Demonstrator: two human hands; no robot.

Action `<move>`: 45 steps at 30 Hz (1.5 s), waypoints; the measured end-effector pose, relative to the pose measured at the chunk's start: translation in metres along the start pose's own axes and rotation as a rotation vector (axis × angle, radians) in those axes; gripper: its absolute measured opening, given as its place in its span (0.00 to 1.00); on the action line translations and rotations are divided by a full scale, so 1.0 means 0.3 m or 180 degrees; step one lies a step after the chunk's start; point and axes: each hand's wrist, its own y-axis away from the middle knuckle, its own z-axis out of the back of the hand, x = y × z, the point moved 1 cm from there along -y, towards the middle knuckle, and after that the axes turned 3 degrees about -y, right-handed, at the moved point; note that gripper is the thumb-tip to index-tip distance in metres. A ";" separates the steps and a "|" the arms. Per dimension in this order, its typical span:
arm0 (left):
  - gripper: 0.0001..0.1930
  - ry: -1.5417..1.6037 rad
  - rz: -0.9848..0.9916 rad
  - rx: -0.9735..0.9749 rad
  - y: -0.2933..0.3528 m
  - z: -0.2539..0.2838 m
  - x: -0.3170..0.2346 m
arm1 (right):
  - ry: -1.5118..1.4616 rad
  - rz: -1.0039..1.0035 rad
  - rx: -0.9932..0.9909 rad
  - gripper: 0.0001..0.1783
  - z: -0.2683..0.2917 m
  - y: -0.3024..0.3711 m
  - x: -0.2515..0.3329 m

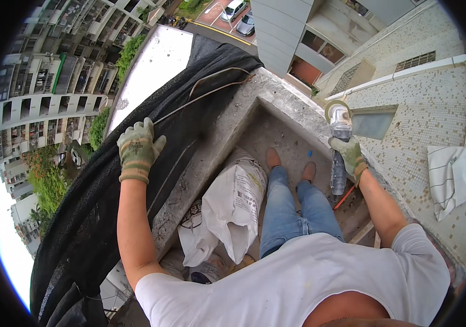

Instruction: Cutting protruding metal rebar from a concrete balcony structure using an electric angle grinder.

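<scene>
**Head view: gloved hands on netting and grinder at a high ledge**

The head view looks down on a person standing in a narrow concrete recess at the corner of a building, far above the street. The left hand, in a green work glove, is closed loosely on the black safety netting draped over the parapet; the fingers curl over a thin cable that runs along the mesh, though whether they pinch the cable or only the netting cannot be told. The right hand, gloved the same way, is wrapped firmly round the body of an angle grinder. The tool stands nearly upright, its disc end uppermost and level with the top of the ledge, just beside the tiled wall on the person's right.

Between the arms, the person's legs in blue jeans reach down to brown shoes on the recess floor. A white sack leans against the inner face of the parapet, just left of the legs. A striped white cloth lies on the tiled surface, well apart to the right.
</scene>
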 end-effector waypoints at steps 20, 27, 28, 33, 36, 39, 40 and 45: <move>0.04 -0.0374 -0.0650 -0.0021 0.167 0.380 -0.280 | -0.0527 0.0354 -0.0636 0.21 0.580 0.299 -0.108; 0.04 -0.0199 -0.0534 0.0178 0.430 0.503 -0.434 | -0.0624 0.0410 -0.0380 0.14 0.735 0.375 -0.133; 0.04 -0.0141 -0.0474 0.0115 0.497 0.513 -0.450 | -0.0537 0.0441 -0.0291 0.14 0.750 0.380 -0.126; 0.05 0.0480 0.0077 0.0442 0.830 0.491 -0.562 | -0.0169 0.0527 -0.0105 0.16 0.810 0.418 -0.114; 0.10 0.1067 0.0690 0.0730 1.110 0.368 -0.645 | -0.0030 0.0737 0.0156 0.17 0.824 0.363 -0.157; 0.11 0.1820 0.1679 0.1161 1.395 0.321 -0.791 | 0.0178 0.0817 0.0414 0.17 0.773 0.371 -0.157; 0.12 0.1986 0.1899 0.1009 1.521 0.264 -0.855 | 0.0302 0.0832 0.0459 0.15 0.755 0.367 -0.153; 0.16 0.3036 0.3078 0.1833 2.017 0.204 -1.163 | 0.0601 0.1137 0.0965 0.16 0.666 0.323 -0.179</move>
